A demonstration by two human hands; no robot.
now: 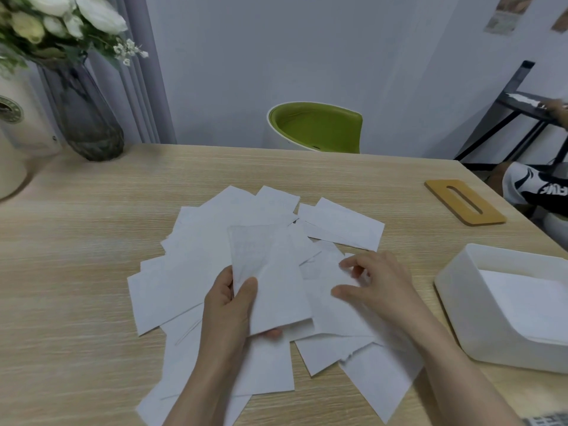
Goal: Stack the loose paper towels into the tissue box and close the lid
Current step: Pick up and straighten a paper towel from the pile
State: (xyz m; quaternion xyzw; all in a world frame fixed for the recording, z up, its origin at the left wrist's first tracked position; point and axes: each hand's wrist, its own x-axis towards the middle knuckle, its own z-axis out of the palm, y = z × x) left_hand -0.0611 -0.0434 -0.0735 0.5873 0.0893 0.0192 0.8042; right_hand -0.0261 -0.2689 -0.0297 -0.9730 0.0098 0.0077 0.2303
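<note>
We are inspecting the gathering step. The left hand (229,305) is gripping one towel (270,278), thumb on top and fingers curled beneath, and is holding it lifted just over the pile (196,259). The right hand (373,287) is reaching onto a neighbouring sheet with fingers loosely bent; we are judging it to be touching or beginning to pinch that sheet, but we cannot tell whether it is actually holding it.

The pile is lying fanned across the middle of the table (76,241), sheets overlapping at many angles. The box (461,305) is sitting open at the right edge, already containing some flat towels. The lid (464,201) is lying apart, beyond the box, slot upward.

For good practice, we are recommending that each sheet be laid squarely on the held one, edges aligned, before anything goes to the box; a ragged bundle is likely to catch on the rim.

The held towel's long axis is running from near the person away and slightly left. The box's long axis appears to be running from near-left to far-right, though its far end is out of view. We are judging that the bundle needs turning clockwise to match.
</note>
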